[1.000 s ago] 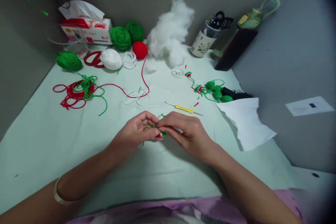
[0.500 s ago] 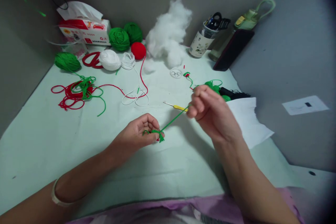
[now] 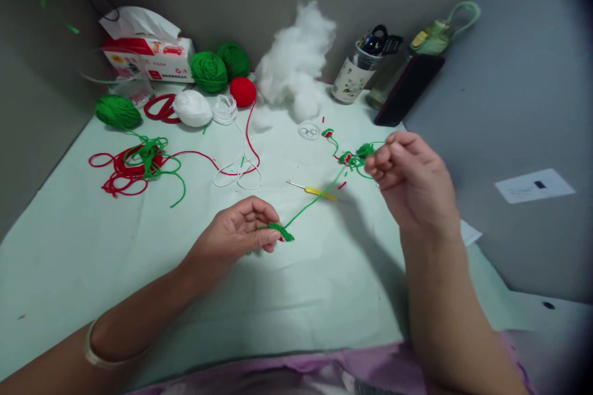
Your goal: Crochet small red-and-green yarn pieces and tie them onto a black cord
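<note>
My left hand [image 3: 245,225] pinches a small green crocheted piece [image 3: 282,232] with a bit of red on its underside, between thumb and fingers. From that piece a green yarn strand [image 3: 315,199] slants up to the right toward my right hand [image 3: 412,179]. The right hand is raised with its fingers closed in a pinch; where the strand meets the fingertips is hard to make out. A crochet hook [image 3: 319,193] with a yellow handle lies on the table between the hands. Just left of the right fingers lies another small red-and-green crocheted piece [image 3: 346,158].
Tangled red and green yarn [image 3: 139,160] lies at left. Behind are a white yarn ball [image 3: 193,108], red scissors [image 3: 160,108], a red yarn ball [image 3: 243,92], green balls [image 3: 209,71], a tissue box [image 3: 152,58], white stuffing [image 3: 294,65], a pen cup [image 3: 351,79] and a phone [image 3: 407,89].
My right hand has moved up and to the right, drawing away from the left, and more green yarn shows between them. The green piece in my left hand has turned slightly.
</note>
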Available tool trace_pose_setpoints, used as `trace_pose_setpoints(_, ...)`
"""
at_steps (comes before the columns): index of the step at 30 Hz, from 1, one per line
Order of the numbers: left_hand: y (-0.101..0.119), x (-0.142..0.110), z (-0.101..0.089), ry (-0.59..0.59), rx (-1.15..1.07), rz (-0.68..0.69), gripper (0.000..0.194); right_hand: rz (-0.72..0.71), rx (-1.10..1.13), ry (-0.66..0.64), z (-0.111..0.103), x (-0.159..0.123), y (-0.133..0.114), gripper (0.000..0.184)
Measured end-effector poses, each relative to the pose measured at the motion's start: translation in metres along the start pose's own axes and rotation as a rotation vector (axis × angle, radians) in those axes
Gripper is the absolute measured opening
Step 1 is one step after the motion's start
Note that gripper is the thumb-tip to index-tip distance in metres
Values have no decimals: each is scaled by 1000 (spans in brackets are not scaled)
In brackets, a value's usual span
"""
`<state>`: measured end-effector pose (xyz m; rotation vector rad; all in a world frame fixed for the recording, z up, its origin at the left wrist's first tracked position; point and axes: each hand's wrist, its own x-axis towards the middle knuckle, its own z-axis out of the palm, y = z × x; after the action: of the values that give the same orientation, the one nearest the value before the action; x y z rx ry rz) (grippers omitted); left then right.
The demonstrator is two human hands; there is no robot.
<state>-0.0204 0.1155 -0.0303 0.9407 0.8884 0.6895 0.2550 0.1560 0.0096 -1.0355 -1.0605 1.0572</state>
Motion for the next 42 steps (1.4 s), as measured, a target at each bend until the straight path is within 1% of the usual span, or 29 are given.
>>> trace_pose_setpoints(3,1,0,0,35,-10,28,19,-61,-253,-263,23,-17,1,4)
trace_pose_setpoints(6,2,-1,0,47,-1,3,19,-158,-509,-513,37,-31,3,6)
trace_pose_setpoints(7,2,-1,0,43,3,-6,19,-186,-564,-568,40,-34,4,8)
trace_pose_setpoints(9,3,-1,0,35,9,-15,20,-225,-625,-631,42,-37,6,11)
trace_pose_setpoints(12,3,-1,0,43,24,-26,19,-267,-667,-662,42,-38,8,12)
trace_pose_setpoints(17,5,-1,1,44,28,-33,18,-352,-725,-666,41,-38,7,15)
trace_pose_setpoints(28,5,-1,0,20,45,-28,15,-397,-771,-677,42,-40,10,16)
trace_pose_setpoints(31,5,-1,0,-3,46,-38,14,-379,-743,-700,42,-40,10,14)
trace_pose_setpoints(36,5,0,1,-25,61,-39,13,-301,-672,-738,44,-39,13,14)
trace_pose_setpoints(42,3,-1,-1,-54,45,2,13,-244,-620,-706,43,-39,20,13)
